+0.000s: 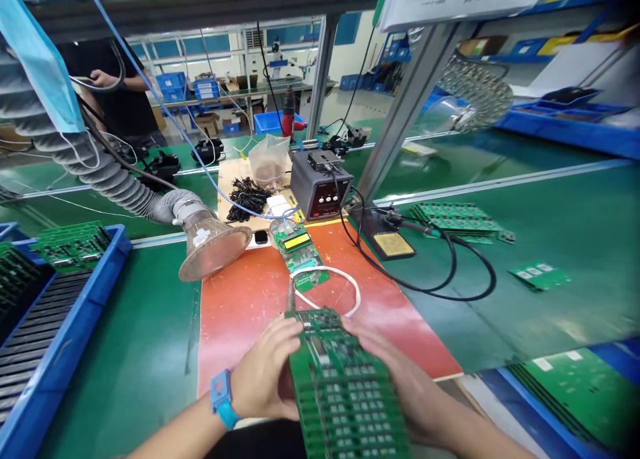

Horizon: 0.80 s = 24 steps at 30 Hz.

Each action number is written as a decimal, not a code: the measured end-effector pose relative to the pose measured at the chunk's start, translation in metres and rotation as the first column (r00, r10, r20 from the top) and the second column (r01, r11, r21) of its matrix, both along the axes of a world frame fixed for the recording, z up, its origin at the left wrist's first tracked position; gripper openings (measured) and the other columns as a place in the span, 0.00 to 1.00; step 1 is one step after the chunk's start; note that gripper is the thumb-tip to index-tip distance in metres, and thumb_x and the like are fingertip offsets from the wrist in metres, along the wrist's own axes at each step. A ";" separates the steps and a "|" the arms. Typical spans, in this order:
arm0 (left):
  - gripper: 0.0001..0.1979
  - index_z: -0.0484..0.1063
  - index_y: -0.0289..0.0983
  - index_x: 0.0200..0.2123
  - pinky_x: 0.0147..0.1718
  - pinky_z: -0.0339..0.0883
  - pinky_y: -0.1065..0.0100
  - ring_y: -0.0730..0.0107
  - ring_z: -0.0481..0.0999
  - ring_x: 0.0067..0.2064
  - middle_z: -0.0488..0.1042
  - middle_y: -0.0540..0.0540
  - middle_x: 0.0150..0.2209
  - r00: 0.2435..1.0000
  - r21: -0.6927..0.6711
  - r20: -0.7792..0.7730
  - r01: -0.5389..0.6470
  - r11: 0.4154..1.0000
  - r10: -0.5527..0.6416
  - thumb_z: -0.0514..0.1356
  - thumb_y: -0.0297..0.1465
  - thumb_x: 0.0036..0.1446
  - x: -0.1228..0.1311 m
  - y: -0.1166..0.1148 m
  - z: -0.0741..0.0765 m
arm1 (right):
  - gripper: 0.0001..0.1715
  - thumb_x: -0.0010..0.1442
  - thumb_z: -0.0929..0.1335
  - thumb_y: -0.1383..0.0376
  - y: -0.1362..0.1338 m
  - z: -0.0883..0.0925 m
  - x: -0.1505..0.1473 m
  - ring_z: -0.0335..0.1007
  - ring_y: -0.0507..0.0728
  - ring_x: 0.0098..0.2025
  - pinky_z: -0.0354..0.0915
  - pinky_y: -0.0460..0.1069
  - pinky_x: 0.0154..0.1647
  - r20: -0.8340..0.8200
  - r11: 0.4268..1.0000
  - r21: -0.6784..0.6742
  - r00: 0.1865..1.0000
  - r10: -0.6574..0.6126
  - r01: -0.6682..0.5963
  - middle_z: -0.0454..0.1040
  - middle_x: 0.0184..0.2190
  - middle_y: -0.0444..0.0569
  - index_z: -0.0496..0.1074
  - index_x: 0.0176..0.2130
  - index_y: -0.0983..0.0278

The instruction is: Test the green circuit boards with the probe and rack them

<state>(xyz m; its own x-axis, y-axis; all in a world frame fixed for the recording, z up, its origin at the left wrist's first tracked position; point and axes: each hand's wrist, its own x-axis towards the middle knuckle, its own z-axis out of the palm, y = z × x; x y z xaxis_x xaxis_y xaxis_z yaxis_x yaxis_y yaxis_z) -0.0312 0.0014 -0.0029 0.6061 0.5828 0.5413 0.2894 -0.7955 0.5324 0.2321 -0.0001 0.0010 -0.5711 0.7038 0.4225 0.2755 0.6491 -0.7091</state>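
Observation:
Between my two hands is a stack of green circuit boards [345, 392], held at the front edge of the orange-red mat and partly blurred. My left hand [273, 362], with a blue strap on its wrist, grips the stack's left side. Along the opposite side, my right hand [390, 359] is closed on the same stack. Just beyond lies a green tester board [305, 256] with a yellow display strip. A white cable [357, 289] loops from it over the mat, next to a grey probe-like rod [291, 296]. The boards hide parts of my fingers.
A fume funnel [215, 249] hangs at the left, near a blue rack of boards [115, 259]. Behind the mat stands a soldering station [323, 186]; its iron holder [387, 236] and black cable are rightward. More boards [460, 219] lie at right. A person [117, 86] stands across the bench.

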 end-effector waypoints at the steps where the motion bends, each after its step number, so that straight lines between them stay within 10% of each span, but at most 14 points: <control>1: 0.44 0.42 0.38 0.61 0.59 0.47 0.48 0.50 0.52 0.61 0.57 0.35 0.57 0.999 0.133 -0.015 0.035 0.991 -0.033 0.64 0.38 0.47 -0.002 -0.001 -0.003 | 0.38 0.57 0.66 0.67 -0.002 -0.003 0.002 0.51 0.60 0.62 0.57 0.59 0.59 -0.012 0.995 0.099 1.000 0.023 -0.022 0.59 0.60 0.50 0.47 0.61 0.51; 7: 0.13 0.63 0.42 0.45 0.59 0.49 0.56 0.60 0.48 0.62 0.49 0.47 0.59 0.999 0.501 -0.004 -0.039 0.864 0.048 0.55 0.25 0.56 -0.011 0.001 -0.009 | 0.22 0.62 0.57 0.72 0.000 -0.006 0.005 0.50 0.57 0.62 0.63 0.58 0.55 -0.003 0.859 0.508 0.997 0.074 -0.062 0.69 0.51 0.51 0.58 0.55 0.56; 14: 0.09 0.66 0.40 0.38 0.46 0.64 0.67 0.67 0.61 0.49 0.61 0.47 0.43 0.992 0.658 -0.052 -0.052 0.751 0.114 0.55 0.22 0.54 -0.021 0.022 -0.004 | 0.11 0.60 0.57 0.75 0.025 -0.020 -0.010 0.46 0.63 0.63 0.63 0.61 0.54 0.019 0.745 0.663 0.997 0.078 -0.071 0.43 0.65 0.47 0.61 0.39 0.62; 24: 0.07 0.65 0.37 0.39 0.40 0.67 0.67 0.67 0.62 0.46 0.60 0.46 0.43 0.984 0.649 -0.160 0.046 0.759 0.077 0.52 0.23 0.57 -0.037 0.029 -0.003 | 0.16 0.57 0.59 0.78 0.039 -0.024 -0.012 0.45 0.65 0.63 0.60 0.63 0.56 0.170 0.738 0.647 0.980 0.104 -0.191 0.37 0.65 0.49 0.57 0.44 0.63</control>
